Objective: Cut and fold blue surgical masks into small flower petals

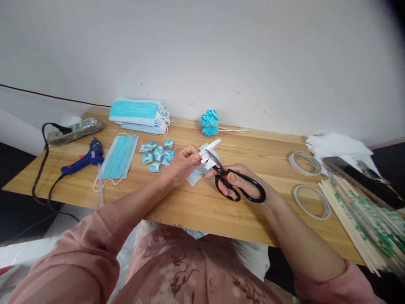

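My left hand (186,162) pinches a narrow white strip (214,145), which sticks out past the fingertips to the upper right. Black-handled scissors (243,185) are in my right hand (236,175), with fingers and thumb through the loops. Their blades meet the white strip close to my left fingertips, and small white pieces show around the blades. Beneath both hands lies pale blue sheet material (195,175), partly hidden. Left of my left hand several small folded blue pieces (158,154) with white centres are grouped on the wooden table (190,211).
At the back stand a stack of blue face masks (136,114) and blue flowers (209,122) on sticks. A single mask (118,157), a blue glue gun (88,157) and a power strip (76,130) lie left. Tape rolls (311,202), wooden sticks (351,223) and a phone (360,179) lie right.
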Available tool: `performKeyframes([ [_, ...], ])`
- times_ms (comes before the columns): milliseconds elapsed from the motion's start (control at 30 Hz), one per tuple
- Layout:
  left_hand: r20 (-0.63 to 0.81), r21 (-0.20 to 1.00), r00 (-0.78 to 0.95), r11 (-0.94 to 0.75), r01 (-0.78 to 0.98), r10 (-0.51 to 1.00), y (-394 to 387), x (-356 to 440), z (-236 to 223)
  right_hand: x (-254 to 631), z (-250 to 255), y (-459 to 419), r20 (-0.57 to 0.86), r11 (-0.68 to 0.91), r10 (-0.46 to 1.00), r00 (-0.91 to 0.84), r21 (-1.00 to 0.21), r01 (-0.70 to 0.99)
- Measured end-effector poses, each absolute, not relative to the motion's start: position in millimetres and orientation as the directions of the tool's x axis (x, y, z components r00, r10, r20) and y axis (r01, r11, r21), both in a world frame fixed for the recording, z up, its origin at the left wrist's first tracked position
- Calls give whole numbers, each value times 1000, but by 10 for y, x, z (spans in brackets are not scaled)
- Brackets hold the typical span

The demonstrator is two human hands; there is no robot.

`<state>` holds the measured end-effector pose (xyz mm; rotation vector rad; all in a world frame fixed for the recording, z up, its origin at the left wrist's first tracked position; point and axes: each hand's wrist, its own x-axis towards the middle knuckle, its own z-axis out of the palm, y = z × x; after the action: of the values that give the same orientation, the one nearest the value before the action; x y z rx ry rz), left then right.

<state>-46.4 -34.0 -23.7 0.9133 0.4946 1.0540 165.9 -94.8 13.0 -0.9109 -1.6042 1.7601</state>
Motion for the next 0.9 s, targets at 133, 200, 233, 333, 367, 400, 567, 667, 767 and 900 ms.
performKeyframes([
  [133,58,828,435,200,-524,899,-341,-461,-246,1651,123,-950,-110,-116,796,-596,-993,28],
  [200,54,824,431,204,-529,901,-344,-457,-246,1643,125,-951,-119,-124,795,-595,-992,34],
  [233,53,822,431,206,-531,901,-346,-455,-243,1639,126,-952,-121,-124,797,-592,-992,36],
  [333,52,820,439,212,-531,897,-355,-452,-228,1626,126,-954,-117,-119,803,-584,-992,35],
  [367,51,821,442,214,-529,895,-358,-452,-222,1622,125,-955,-115,-117,806,-580,-993,33],
  [400,49,822,445,216,-526,894,-359,-452,-218,1619,124,-956,-114,-117,809,-577,-993,32],
  [567,43,820,433,216,-530,900,-351,-446,-224,1610,90,-957,-106,-112,811,-576,-993,25],
  [667,48,818,424,208,-536,905,-347,-441,-236,1619,59,-959,-104,-114,816,-569,-993,18],
  [767,50,824,431,207,-528,901,-351,-444,-241,1624,51,-962,-114,-115,818,-563,-993,33],
  [900,52,821,425,203,-533,904,-355,-449,-241,1610,71,-960,-98,-82,824,-559,-995,53],
])
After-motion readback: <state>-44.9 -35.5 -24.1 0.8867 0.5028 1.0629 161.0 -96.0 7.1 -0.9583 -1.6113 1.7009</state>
